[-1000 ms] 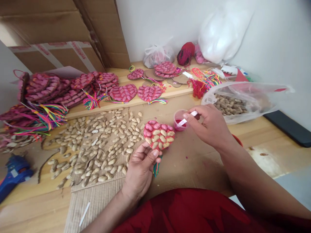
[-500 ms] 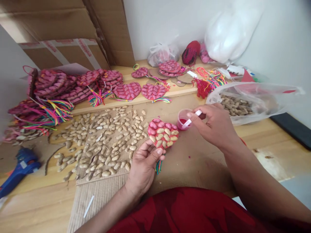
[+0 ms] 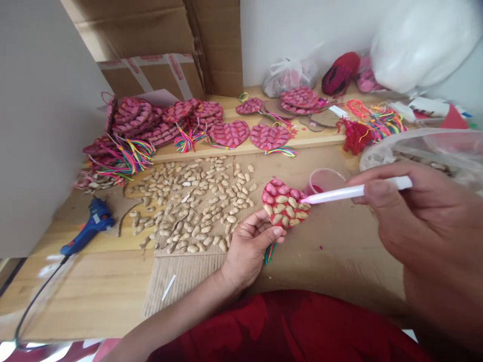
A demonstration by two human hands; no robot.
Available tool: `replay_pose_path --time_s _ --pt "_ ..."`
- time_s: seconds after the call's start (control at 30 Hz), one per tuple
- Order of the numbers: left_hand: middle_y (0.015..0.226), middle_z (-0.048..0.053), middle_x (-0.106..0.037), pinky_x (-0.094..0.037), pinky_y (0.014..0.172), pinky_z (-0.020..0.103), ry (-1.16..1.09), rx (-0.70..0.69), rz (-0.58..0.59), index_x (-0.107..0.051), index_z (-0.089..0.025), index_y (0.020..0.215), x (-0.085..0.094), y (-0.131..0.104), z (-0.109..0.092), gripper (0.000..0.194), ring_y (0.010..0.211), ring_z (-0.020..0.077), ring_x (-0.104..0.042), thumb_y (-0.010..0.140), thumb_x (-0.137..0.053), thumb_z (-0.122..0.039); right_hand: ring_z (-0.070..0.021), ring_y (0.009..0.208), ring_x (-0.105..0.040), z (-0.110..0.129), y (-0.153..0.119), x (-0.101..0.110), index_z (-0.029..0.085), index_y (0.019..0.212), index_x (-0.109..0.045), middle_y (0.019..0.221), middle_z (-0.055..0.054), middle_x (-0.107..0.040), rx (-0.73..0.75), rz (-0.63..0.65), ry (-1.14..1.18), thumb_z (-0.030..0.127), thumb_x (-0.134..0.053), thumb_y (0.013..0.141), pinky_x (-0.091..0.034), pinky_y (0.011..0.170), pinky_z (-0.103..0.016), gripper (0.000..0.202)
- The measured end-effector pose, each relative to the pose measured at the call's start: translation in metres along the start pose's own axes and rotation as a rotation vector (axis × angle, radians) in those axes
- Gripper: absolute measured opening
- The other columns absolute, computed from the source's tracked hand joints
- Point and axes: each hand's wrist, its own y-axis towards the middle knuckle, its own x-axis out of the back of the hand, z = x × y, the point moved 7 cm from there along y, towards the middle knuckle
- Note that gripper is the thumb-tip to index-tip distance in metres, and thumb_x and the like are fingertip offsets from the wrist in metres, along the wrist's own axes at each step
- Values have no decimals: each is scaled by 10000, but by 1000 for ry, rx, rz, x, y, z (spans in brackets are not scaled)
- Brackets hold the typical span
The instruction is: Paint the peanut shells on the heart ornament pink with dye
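Observation:
Between thumb and fingers, my left hand (image 3: 253, 246) holds a red heart (image 3: 286, 205) covered with peanut shells. Its upper shells are pink, the lower ones plain tan, and green and blue threads hang beneath. My right hand (image 3: 411, 211) is closed around a white stick-like tool (image 3: 350, 193), whose pink tip meets the heart's right edge. Just behind the tool stands a clear cup (image 3: 325, 180) with pink paint inside, partly covered by the stick.
Loose peanuts (image 3: 204, 201) spread over cardboard on the left, beyond them a blue glue gun (image 3: 88, 226). Pink hearts (image 3: 230, 134) with coloured tassels line the back ledge. A plastic bag (image 3: 426, 146) of peanuts lies behind my right hand.
The stick has come out of the cup to the heart's edge, and my right hand now appears larger and closer. The view has shifted left, so the scene sits further right.

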Motion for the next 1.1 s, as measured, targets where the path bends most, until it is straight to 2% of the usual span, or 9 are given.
replay_pose_path --time_s 0.17,0.3,0.4,0.53,0.77,0.93,1.1 --pt "847 24 -731 -501 652 179 34 -1 17 -761 -196 1001 -2 -1 -1 293 697 78 -621 716 -824 -169 -170 815 -658 27 -8 -19 282 962 -674 943 -15 -711 128 113 52 311 -597 898 -478 746 -329 104" --pt "897 44 -744 -516 666 207 51 -9 17 -760 -202 1023 -2 -2 0 312 731 105 -641 718 -825 -192 -200 964 -640 27 -11 -34 286 967 -657 950 -14 -687 192 170 58 296 -603 894 -464 842 -364 92" --pt "913 48 -753 -522 683 211 51 -10 14 -761 -211 1032 -1 -1 1 313 742 105 -649 726 -819 -191 -217 967 -623 27 -13 -39 286 1000 -647 956 -22 -670 240 194 69 273 -612 884 -460 877 -406 122" --pt "868 35 -746 -524 679 203 56 -20 15 -764 -215 1046 -2 -1 -1 326 699 84 -631 726 -821 -194 -224 962 -604 32 -16 -37 288 1020 -633 901 -23 -661 341 177 -9 271 -616 881 -450 882 -416 141" --pt "737 -4 -686 -543 649 226 72 -33 -71 -774 -217 1013 0 -2 -5 370 620 81 -606 655 -867 -209 -214 959 -590 41 -19 -36 282 1033 -622 866 -20 -663 488 134 -131 299 -623 880 -448 895 -387 154" --pt "734 -1 -678 -539 642 213 98 -36 -69 -768 -198 1035 -2 -3 -6 383 621 77 -600 664 -860 -213 -215 983 -595 44 -21 -34 263 1053 -629 867 -21 -685 539 103 -159 278 -644 867 -462 936 -369 187" --pt "729 -4 -673 -525 645 199 110 -60 -46 -763 -189 1045 -2 -2 -7 380 628 69 -594 676 -852 -214 -216 936 -616 49 -23 -32 253 1000 -638 822 -5 -687 597 70 -171 271 -624 880 -489 904 -378 123"
